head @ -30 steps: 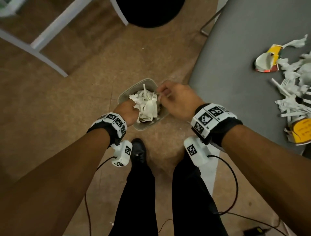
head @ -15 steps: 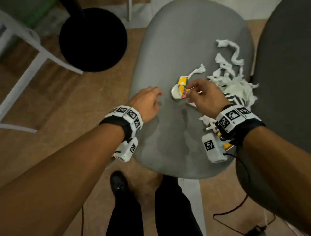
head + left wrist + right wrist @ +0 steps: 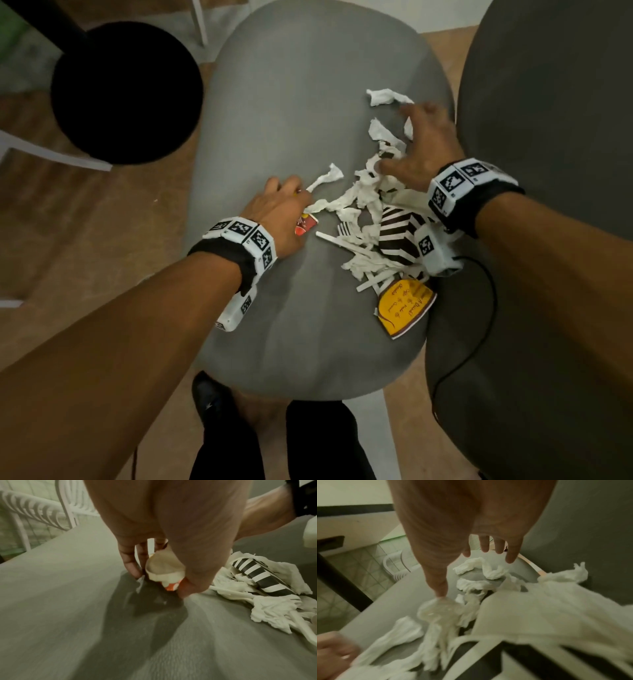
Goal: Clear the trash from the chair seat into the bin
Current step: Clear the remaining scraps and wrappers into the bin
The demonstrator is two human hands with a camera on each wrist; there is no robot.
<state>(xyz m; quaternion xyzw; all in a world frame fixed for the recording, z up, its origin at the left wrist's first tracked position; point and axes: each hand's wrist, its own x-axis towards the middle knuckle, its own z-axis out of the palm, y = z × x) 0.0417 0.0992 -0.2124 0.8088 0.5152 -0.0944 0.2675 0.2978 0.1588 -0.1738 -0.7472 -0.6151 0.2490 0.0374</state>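
Observation:
On the grey chair seat [image 3: 274,102] lies a pile of trash: white tissue scraps [image 3: 363,195], plastic forks [image 3: 346,233], a black-and-white striped cup [image 3: 397,233] and a flattened yellow cup [image 3: 404,308]. At the pile's left edge my left hand [image 3: 284,202] grips a crushed red-and-orange paper cup [image 3: 306,224] on the seat. The left wrist view shows its fingers and thumb curled round that cup [image 3: 164,572]. My right hand [image 3: 400,140] is spread open over the far tissue scraps, its thumb touching one [image 3: 443,605]. No bin is in view.
A second dark grey chair [image 3: 548,137] stands close on the right. To the left are a black round stool [image 3: 126,92] and a white chair frame [image 3: 58,156] on the brown floor. A cable [image 3: 486,308] hangs from my right wrist. My legs and shoe [image 3: 212,404] are below the seat's front edge.
A second ago both hands were over the bin with tissues. They came back to the seat; the left hand now grips the crushed cup, and the right has let it go and spread further back.

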